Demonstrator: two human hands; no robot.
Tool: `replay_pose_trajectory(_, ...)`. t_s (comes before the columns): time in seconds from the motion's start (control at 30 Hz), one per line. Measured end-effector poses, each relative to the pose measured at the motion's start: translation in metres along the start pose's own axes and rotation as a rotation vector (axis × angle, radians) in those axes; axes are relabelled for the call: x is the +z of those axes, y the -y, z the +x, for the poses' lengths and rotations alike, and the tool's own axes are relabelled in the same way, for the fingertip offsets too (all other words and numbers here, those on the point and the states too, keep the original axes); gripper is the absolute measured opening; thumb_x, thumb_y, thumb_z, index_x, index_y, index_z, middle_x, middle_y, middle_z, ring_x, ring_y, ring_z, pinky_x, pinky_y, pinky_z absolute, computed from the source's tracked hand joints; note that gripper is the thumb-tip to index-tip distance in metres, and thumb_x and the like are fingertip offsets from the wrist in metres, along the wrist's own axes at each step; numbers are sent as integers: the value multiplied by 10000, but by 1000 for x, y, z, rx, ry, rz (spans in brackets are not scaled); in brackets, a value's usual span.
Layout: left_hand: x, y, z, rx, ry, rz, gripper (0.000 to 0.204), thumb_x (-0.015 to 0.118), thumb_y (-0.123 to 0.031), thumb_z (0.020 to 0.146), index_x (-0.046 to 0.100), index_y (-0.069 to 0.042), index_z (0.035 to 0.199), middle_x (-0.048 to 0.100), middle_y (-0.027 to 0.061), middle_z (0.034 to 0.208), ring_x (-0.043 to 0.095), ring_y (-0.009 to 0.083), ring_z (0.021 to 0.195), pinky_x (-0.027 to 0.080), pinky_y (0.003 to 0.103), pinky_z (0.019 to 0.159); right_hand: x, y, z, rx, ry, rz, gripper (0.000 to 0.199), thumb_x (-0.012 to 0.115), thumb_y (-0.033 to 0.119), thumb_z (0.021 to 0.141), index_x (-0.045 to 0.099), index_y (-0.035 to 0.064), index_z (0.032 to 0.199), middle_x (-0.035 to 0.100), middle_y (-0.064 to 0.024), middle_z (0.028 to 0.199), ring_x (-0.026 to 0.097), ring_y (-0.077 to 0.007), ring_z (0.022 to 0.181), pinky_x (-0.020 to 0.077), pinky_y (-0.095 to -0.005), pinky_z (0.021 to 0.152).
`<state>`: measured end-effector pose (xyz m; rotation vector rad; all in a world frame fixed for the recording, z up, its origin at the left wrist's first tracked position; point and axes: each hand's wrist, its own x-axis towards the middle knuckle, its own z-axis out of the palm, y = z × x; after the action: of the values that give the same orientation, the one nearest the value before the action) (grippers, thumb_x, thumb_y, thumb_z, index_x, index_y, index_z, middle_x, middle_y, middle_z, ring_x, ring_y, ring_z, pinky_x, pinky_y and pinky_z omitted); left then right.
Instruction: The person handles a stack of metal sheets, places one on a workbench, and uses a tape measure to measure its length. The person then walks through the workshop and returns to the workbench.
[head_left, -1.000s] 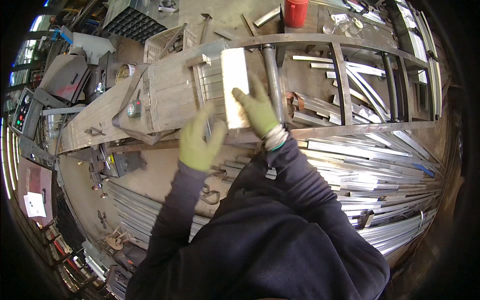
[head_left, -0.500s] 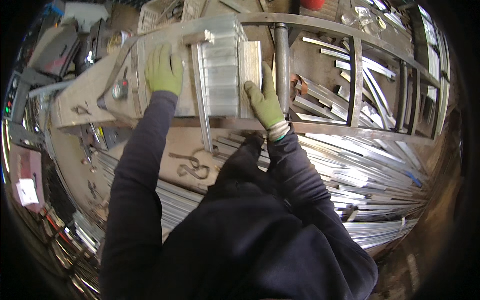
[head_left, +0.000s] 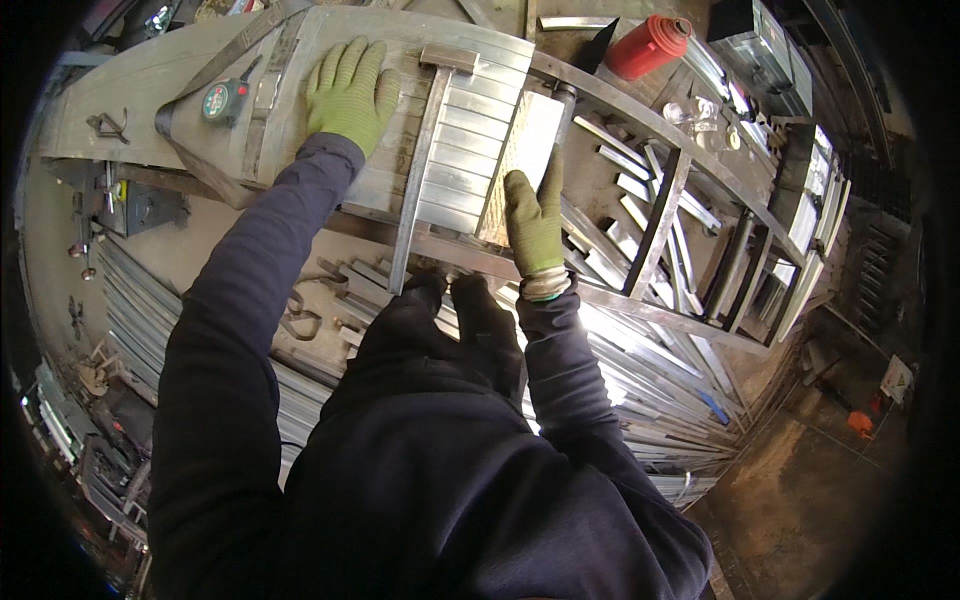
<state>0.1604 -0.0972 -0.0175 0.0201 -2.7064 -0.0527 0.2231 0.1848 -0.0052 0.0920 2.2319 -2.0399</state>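
The right hand point(head_left: 533, 222), in a green glove, lies flat with fingers together along the right edge of a pale rectangular block point(head_left: 520, 165), the thumb seeming to hook its lower corner (the underside of the grip is hidden); held so, the block looks steadied against the row of ribbed metal slats point(head_left: 462, 160) just to the hand's left, so that it cannot slide off their edge. Further left, a T-shaped square point(head_left: 418, 180) rests across the slats, its head at the far end and its blade running back toward the person, apparently laid there as a straight reference; beyond it the left hand point(head_left: 348, 92) is spread wide, palm down, pressing the sheet metal point(head_left: 300, 140) flat on the workbench point(head_left: 130, 90), probably to keep the stack from shifting. Just left of that hand sits a tape measure point(head_left: 222, 100), within easy reach. To the right hand's right stands a welded steel frame point(head_left: 680, 190); up past it, a red canister point(head_left: 650, 45).
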Motion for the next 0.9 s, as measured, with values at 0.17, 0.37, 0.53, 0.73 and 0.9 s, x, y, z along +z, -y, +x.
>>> replay_pose_trajectory(0.17, -1, 0, 0, -2, -32, -16, 458, 579, -376, 1003, 612, -139, 1394, 577, 122, 1447, 492, 346, 1353, 328, 487, 1158, -1, -11, -3, 30, 5, -8, 720, 575, 144, 1019, 186, -53, 1591, 312, -274, 1609, 345, -307, 1475, 283, -339, 1195)
replay_pose_trajectory(0.37, 1, 2, 0, 8, -31, -41, 460, 574, -376, 1000, 612, -136, 1391, 585, 124, 1433, 498, 346, 1346, 332, 490, 1154, -19, 0, -20, 179, -123, 205, 752, 610, 145, 1024, 168, 34, 1622, 349, -228, 1596, 386, -301, 1450, 358, -372, 1164)
replay_pose_trajectory(0.53, 4, 6, 1, 29, 36, -69, 501, 507, -436, 1004, 598, -147, 1403, 565, 114, 1460, 458, 348, 1378, 285, 500, 1181, 0, -27, -33, 108, -33, -78, 724, 618, 163, 1014, 229, 17, 1607, 390, -230, 1570, 463, -280, 1377, 336, -338, 1158)
replay_pose_trajectory(0.73, -4, 6, 5, 118, 31, -109, 468, 531, -353, 1013, 599, -71, 1380, 574, 175, 1427, 476, 386, 1353, 325, 499, 1164, -13, -61, -32, 23, -222, 117, 722, 635, 189, 1000, 263, 19, 1596, 520, -211, 1445, 524, -250, 1304, 393, -330, 1112)
replay_pose_trajectory(0.9, -12, 1, 9, 184, 52, -173, 437, 549, -260, 1019, 590, 28, 1345, 593, 242, 1371, 509, 431, 1312, 362, 508, 1142, -12, -66, -31, 127, -18, 83, 739, 648, 277, 984, 294, 40, 1587, 503, -290, 1465, 483, -340, 1397, 347, -372, 1162)
